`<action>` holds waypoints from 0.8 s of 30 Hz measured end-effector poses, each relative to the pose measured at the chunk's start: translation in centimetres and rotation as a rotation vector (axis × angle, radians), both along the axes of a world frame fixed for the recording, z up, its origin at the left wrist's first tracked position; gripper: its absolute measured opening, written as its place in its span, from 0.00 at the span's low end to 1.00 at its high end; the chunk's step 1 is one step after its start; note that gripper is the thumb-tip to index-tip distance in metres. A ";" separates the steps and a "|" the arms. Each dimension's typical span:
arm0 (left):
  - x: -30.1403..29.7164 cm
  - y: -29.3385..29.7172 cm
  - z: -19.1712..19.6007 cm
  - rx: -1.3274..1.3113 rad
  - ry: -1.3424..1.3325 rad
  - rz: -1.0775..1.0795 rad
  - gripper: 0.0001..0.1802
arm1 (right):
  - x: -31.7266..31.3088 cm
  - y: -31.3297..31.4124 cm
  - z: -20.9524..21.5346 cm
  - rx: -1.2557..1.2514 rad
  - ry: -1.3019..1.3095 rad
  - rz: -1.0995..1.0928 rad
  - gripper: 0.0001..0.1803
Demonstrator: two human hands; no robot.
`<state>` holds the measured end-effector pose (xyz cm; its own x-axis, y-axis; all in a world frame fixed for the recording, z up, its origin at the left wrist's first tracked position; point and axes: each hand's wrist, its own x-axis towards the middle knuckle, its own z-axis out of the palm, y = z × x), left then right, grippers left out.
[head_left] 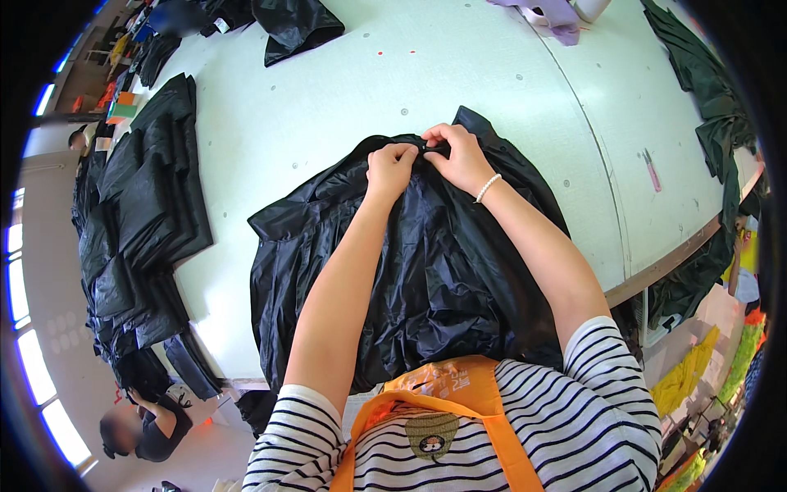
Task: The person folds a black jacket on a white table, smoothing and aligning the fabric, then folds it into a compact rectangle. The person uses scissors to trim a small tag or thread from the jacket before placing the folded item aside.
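A shiny black garment (426, 271) lies spread over the near part of the pale table, its lower part reaching my orange apron. At its far edge my left hand (391, 170) is closed, fingertips pinching the black fabric. Close beside it, my right hand (457, 156) pinches the same edge with thumb and forefinger, a beaded bracelet on the wrist. A small dark piece sits between the two sets of fingertips; its kind is too small to tell. Both forearms lie across the garment and cover parts of it.
Stacked black garments (152, 180) lie along the table's left side. More black fabric (299, 29) is at the far left, purple cloth (553, 16) at the far edge. Dark green cloth (697, 82) hangs at the right, near a pink pen-like tool (652, 172). Another person (143, 428) is at lower left.
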<state>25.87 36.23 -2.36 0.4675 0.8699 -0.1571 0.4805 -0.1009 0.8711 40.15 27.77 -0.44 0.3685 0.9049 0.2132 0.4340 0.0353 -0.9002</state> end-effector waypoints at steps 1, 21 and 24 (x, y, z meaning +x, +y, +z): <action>0.1 -0.1 0.4 -0.044 -0.048 0.001 0.15 | 0.1 -0.1 0.0 0.014 -0.090 0.006 0.05; 2.4 -1.7 7.4 0.335 0.374 -0.065 0.11 | 1.7 0.0 2.2 0.045 -0.587 0.038 0.04; 2.3 -2.0 7.2 0.465 0.331 -0.105 0.10 | 1.5 0.2 2.6 0.032 -0.558 0.105 0.04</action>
